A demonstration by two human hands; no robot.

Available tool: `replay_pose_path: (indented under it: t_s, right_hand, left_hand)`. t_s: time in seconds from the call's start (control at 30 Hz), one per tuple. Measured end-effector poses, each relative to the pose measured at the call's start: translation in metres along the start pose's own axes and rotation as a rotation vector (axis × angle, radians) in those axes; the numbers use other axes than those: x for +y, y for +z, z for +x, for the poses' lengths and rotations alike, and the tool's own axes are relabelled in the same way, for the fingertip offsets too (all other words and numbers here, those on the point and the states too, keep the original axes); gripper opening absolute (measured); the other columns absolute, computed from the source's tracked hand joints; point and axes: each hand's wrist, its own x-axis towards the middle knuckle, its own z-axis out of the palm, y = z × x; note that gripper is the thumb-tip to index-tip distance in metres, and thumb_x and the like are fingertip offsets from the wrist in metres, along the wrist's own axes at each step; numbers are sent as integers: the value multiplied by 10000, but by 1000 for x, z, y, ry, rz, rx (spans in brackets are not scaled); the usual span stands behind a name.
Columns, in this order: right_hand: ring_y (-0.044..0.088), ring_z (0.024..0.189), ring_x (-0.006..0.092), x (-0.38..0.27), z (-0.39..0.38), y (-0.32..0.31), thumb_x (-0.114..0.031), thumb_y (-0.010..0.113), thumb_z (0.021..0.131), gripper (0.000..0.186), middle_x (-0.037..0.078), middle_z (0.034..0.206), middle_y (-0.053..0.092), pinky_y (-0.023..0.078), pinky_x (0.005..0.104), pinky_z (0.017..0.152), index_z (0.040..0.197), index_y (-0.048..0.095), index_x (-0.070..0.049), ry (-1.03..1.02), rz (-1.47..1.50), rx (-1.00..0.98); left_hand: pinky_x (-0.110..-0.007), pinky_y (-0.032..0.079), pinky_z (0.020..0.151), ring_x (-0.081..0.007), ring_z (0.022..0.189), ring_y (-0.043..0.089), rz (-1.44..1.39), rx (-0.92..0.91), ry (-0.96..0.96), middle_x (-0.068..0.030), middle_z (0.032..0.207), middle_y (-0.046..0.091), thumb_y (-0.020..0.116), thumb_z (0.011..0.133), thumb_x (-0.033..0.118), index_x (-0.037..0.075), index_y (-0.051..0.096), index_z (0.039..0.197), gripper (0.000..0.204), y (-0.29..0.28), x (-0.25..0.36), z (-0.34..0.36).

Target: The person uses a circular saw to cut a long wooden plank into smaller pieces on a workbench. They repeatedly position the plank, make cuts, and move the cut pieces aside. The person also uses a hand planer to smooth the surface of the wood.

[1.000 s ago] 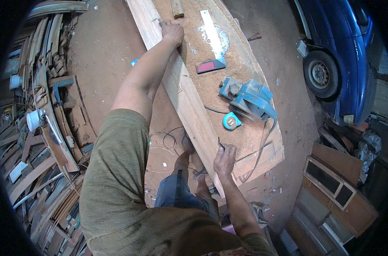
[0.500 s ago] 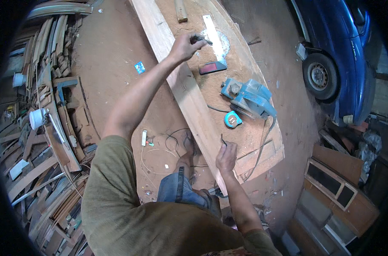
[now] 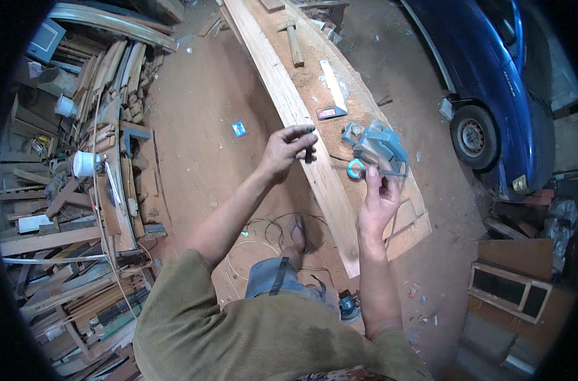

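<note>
My left hand is closed round a small dark piece whose kind I cannot make out, above the edge of a long pale plank. Between the fingertips of my right hand is a thin, dark, stick-like thing, too small to name. Just beyond that hand, a blue electric planer and a round blue tape measure rest on the sawdust-covered bench. A try square with a pale blade lies farther off, beside the plank.
A hammer lies toward the bench's far end. Scrap wood and white buckets crowd the left side. A blue car stands at right, old cabinet parts below it. Cables trail around my foot.
My left hand has come back from beside the try square, nearer my body. My right hand has risen off the plank's near end toward the tape measure. The view has shifted.
</note>
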Motion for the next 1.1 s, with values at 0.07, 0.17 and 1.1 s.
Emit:
replay_pose_path:
  t_s: [0.07,0.17,1.1]
  right_hand:
    - [620,894,86,-42,-23,3,-89,706,961,243,39,1005,682,514,238,826,1176,674,20,-55,54,-38]
    - [624,868,80,-72,-68,-1,-92,732,943,259,21,959,685,512,234,798,1167,673,23,-127,146,-93]
    - [644,1067,310,-130,-400,-20,-108,765,858,333,168,1113,656,504,406,931,1150,676,24,-726,-145,-798]
  left_hand:
    - [-293,582,627,-131,753,662,-82,35,-5,-64,928,684,751,921,131,5,591,1316,445,12,-3,-49]
    - [-293,585,626,-130,768,664,-107,-11,22,-57,946,686,740,927,118,7,590,1313,429,20,-9,-117]
    - [-210,495,737,-69,883,597,220,-14,616,-24,1003,676,671,975,142,-28,604,1308,380,-49,-19,-531]
